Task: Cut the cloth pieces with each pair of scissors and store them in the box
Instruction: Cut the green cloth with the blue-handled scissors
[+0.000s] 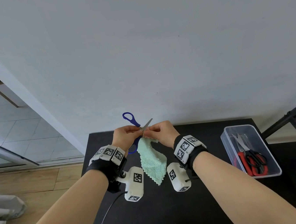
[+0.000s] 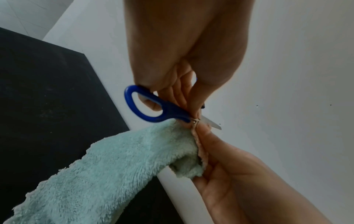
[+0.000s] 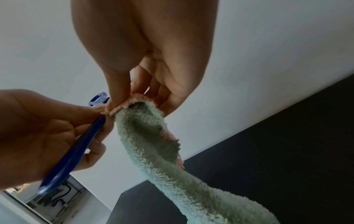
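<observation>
My left hand [image 1: 136, 130] grips the blue-handled scissors [image 1: 128, 118] near the pivot, above the black table's [image 1: 154, 211] far edge. The handles are spread, one loop up and one down, and one blade points up to the right. My right hand [image 1: 150, 130] pinches the top edge of a mint-green cloth [image 1: 152, 163] right against the blades, and the cloth hangs down to the table. In the left wrist view the left hand [image 2: 193, 112] holds the scissors [image 2: 145, 106] above the cloth [image 2: 95, 174]. In the right wrist view the right hand [image 3: 124, 104] pinches the cloth [image 3: 153, 144] beside the scissors [image 3: 76, 151].
A clear plastic box [image 1: 227, 145] stands on the table's right side with red-handled scissors [image 1: 241, 158] and black-handled scissors [image 1: 256, 159] in it. A white wall is just behind the table. A black frame [image 1: 289, 113] stands at the right, and wood floor lies to the left.
</observation>
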A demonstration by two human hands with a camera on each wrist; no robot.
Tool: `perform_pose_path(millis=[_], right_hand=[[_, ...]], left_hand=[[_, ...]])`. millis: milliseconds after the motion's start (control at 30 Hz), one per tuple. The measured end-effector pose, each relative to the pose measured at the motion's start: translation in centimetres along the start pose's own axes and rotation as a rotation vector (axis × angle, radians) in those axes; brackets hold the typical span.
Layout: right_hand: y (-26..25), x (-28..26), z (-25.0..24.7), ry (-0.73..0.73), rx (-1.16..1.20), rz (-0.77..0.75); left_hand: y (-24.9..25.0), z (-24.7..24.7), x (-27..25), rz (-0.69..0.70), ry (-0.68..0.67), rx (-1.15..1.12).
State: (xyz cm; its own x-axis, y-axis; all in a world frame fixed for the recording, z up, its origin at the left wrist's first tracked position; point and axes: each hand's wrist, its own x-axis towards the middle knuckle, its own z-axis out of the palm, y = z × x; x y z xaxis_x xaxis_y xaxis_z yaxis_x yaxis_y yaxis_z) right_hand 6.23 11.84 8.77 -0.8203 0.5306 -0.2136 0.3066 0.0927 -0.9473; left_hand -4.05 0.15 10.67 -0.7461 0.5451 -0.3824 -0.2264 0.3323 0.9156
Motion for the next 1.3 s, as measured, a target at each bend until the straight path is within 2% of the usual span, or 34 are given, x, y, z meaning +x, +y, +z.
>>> perform_pose_path(millis=[267, 433, 533, 767, 967, 1300], right_hand=[[0.7, -0.5, -0.7, -0.013, -0.096, 0.038], [4.0, -2.4, -3.1, 0.016, -0.086, 0.174], [5.0, -2.7, -3.2, 0.01, -0.103, 0.177], [4.5, -1.7, -2.7, 0.002, -0.193, 0.178], [3.4, -1.4, -2.3, 0.072, -0.28, 0.18], [-1.4, -1.6, 1.6, 0.072, -0.114, 0.137]], left_hand=[[-0.2, -0.3, 0.3, -0.03, -0.001, -0.078], [-0.2, -4.2, 2.3, -0.044, 0.139, -0.252], [-0.4, -5.4, 2.8, -0.049, 0.092, -0.189], [-0.5, -4.7, 2.0, -0.072, -0.038, -0.173], [0.5, -4.9, 1.7, -0.072, -0.069, -0.172], [2.0, -6.4, 1.4, -0.021, -0.092, -0.167]])
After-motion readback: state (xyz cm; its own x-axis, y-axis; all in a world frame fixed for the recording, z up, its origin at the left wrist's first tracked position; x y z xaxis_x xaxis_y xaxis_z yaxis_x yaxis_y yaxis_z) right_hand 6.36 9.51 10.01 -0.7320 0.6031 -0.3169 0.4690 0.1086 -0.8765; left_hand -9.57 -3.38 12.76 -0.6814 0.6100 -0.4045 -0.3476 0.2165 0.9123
